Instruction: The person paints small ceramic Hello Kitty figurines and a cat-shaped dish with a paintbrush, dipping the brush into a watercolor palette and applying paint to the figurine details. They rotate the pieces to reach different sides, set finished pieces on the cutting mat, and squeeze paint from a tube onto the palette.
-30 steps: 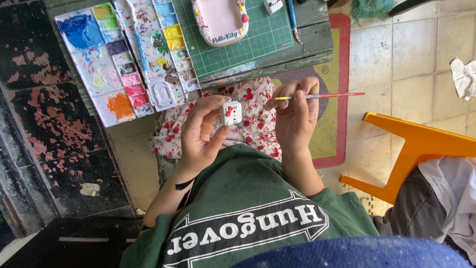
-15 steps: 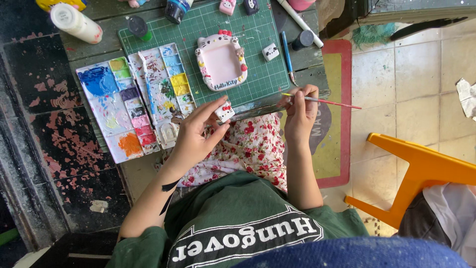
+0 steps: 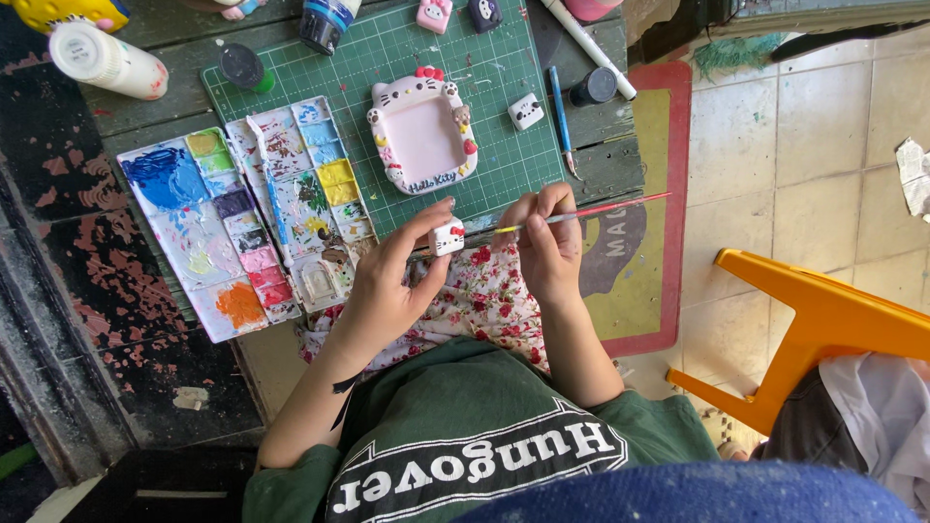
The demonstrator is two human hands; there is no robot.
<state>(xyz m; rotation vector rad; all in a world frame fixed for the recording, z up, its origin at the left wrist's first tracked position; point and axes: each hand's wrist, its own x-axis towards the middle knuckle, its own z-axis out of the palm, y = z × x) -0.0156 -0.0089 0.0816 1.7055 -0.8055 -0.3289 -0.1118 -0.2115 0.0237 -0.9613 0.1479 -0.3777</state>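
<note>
Table (image 3: 116, 116): dark wood, worn red paint, far/left of the lap. Orange stool (image 3: 823, 320): right, on tiled floor. Green cutting mat (image 3: 484, 155): on table; more of it in view than 1 s ago, since head cam tipped toward table. Paint palettes (image 3: 242, 223): two, left of mat, touching. Pink cat-shaped frame (image 3: 422, 136): mid-mat, unmoved. White paint bottle (image 3: 102, 60): far left, lying down. Left hand (image 3: 387, 291): fingers clamped on small white cat figurine (image 3: 447, 236), held over floral lap cloth at table's near edge; lifted slightly vs. before. Right hand (image 3: 547, 247): fingers pinched on thin brush (image 3: 581, 213), tip now just beside figurine, so painting looks under way.
</note>
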